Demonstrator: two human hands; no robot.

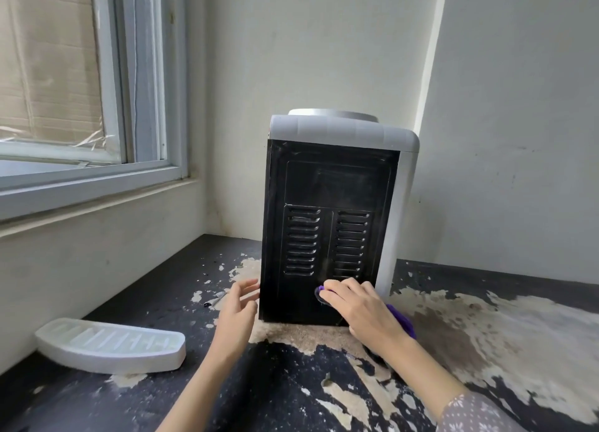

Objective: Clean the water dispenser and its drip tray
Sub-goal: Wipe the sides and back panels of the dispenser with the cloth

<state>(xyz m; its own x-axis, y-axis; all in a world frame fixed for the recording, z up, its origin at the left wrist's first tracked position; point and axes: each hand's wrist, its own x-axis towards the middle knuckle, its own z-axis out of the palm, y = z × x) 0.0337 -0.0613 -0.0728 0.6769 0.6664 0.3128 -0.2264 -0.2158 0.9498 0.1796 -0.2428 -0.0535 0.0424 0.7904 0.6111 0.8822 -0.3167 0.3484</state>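
Observation:
The white water dispenser [337,185] stands on the table with its black vented back panel toward me. My right hand [363,308] presses a purple cloth [403,318] against the lower part of that panel, below the right vent slots. My left hand [238,311] has its fingers spread, and the fingertips touch the panel's lower left edge. Detached from the dispenser, the white drip tray [110,345] lies flat on the table at the left, close to the wall.
The dark table top [285,392] has large peeled, worn patches. A window [84,113] and its sill run along the left wall. White walls stand close behind the dispenser. A small pen-like object [216,298] lies left of the dispenser.

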